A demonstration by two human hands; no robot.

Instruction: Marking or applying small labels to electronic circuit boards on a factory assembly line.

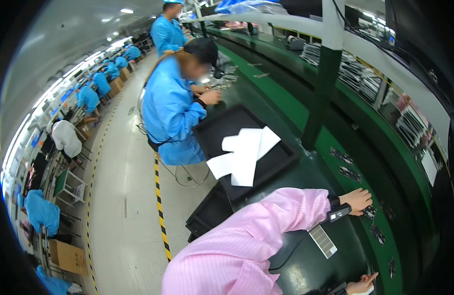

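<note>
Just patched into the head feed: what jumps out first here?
The pink sleeve sweeps across the lower middle, its left hand touching a small dark part on the green conveyor belt. Behind it, white sheets lie in a black tray, beside a seated co-worker in a blue coat.

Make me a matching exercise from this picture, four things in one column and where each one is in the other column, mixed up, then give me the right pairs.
Things:
1. white sheets
2. left hand
3. right hand
4. cardboard box

Places:
A. on the floor at the far left
B. at the lower edge, over the dark bench
C. lying in the black tray
D. touching a small dark part on the green belt

Pairs: 1-C, 2-D, 3-B, 4-A
</note>
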